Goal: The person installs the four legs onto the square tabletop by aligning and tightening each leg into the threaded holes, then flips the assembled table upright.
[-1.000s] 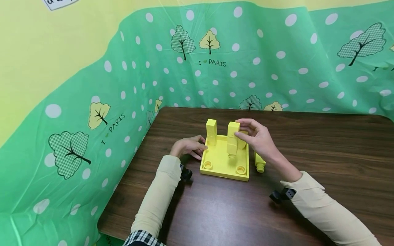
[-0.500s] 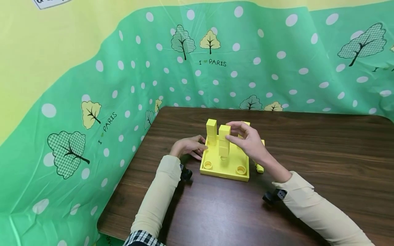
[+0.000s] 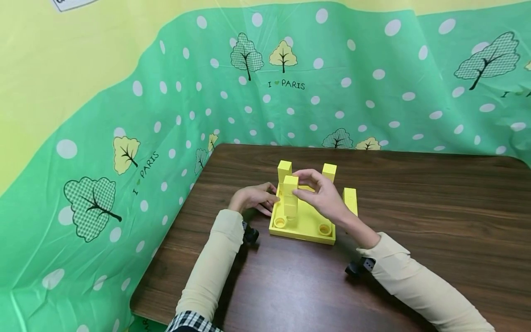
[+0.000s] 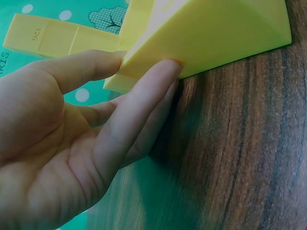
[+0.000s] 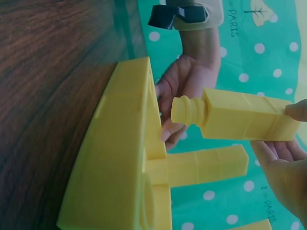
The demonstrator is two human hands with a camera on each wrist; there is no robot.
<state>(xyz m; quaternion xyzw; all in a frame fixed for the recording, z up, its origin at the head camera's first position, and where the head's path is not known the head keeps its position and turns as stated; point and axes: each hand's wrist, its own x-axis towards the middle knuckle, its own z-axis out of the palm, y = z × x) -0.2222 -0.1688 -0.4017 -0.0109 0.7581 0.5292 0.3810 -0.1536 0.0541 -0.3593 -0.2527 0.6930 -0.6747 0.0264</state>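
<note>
Okay, your right hand point(image 3: 319, 189) pinches a post point(image 3: 291, 196) near its top, thumb against fingers, ridged peg point(image 5: 187, 110) pointing down above the tray point(image 3: 303, 235), close to the near-left socket point(image 3: 280, 223) but apart from it. Your left hand point(image 3: 256, 198) is loosely spread, fingertips touching the tray's left side. Main risk: lowered off-centre, the peg could catch the socket's rim and jam crooked, since such a high pinch lets the post tip. Your left fingers steady one side only, so a hard push may slide or tilt the tray on the tabletop point(image 3: 394, 193). Also, a wide swing could bump the far-left post point(image 3: 284, 168) or the loose post point(image 3: 350, 201) right of the tray.
</note>
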